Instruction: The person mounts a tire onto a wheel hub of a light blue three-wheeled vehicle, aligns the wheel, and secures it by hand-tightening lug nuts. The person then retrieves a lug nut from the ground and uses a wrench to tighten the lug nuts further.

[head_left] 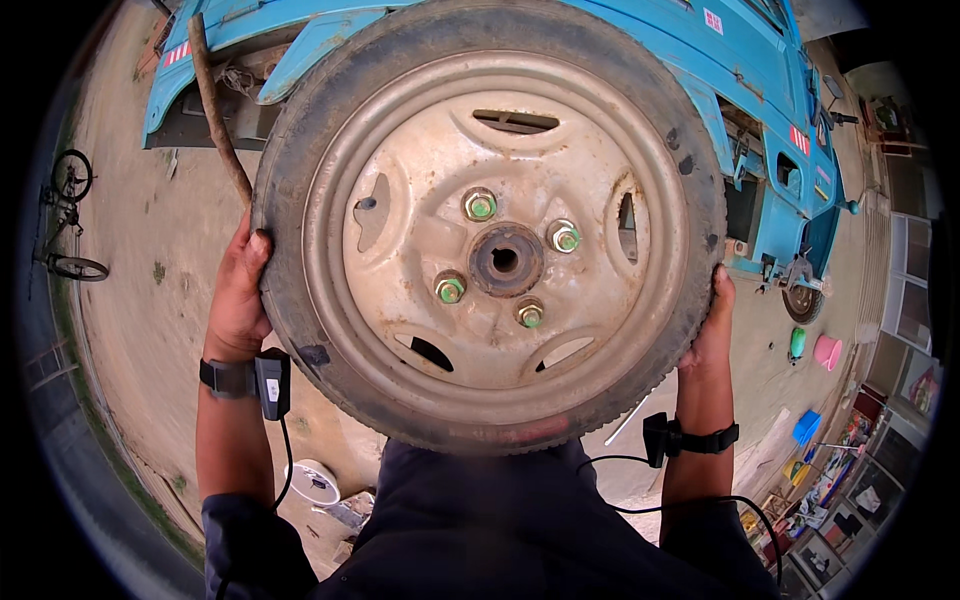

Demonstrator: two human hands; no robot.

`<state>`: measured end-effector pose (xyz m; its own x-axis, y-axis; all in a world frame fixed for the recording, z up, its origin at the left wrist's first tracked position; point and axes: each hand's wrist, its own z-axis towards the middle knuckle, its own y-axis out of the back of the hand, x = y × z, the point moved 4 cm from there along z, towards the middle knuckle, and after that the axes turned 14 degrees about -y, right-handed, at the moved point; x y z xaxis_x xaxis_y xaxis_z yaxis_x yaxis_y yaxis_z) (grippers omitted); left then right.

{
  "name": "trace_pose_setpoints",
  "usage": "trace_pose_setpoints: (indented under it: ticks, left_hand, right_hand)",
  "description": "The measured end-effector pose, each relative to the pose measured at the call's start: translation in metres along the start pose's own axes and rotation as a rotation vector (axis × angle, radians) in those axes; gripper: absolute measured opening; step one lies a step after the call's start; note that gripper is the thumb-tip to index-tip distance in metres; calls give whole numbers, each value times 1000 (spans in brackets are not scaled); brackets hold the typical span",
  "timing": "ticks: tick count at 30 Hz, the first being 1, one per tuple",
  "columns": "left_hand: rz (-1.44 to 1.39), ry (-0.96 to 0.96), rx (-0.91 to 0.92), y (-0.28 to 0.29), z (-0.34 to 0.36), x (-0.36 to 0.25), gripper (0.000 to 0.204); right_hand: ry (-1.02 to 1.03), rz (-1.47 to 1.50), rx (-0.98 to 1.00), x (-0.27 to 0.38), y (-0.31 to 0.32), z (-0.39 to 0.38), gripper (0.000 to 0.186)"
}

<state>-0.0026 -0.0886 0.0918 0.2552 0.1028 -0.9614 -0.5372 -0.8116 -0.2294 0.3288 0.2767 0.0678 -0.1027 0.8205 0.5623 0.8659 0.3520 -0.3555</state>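
Clamping the wheel (518, 278) between left hand (240, 298) and right hand (710, 322), with four nuts (564, 237) already on; impossible to tell any remaining work!

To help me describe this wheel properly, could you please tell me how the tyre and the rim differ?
Colour: the tyre is blackish, the rim beige with rust stains.
Form: the tyre is a ring around the outside; the rim inside it has slots and four nuts.
Contact: the left hand and right hand hold the tyre; neither visibly touches the rim.
Both are round and dirty.
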Motion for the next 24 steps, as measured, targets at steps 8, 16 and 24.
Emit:
trace_pose_setpoints:
  ticks: [8, 16, 24]
  left_hand:
    - [67, 79, 55, 0, 24, 8, 82]
    - [96, 120, 128, -2, 43, 17, 81]
    - [113, 172, 179, 5, 50, 12, 81]
  right_hand:
    - [-42, 51, -133, -25, 14, -15, 65]
    - [-59, 105, -150, -35, 23, -16, 66]
    - [-57, 125, -124, -51, 20, -27, 67]
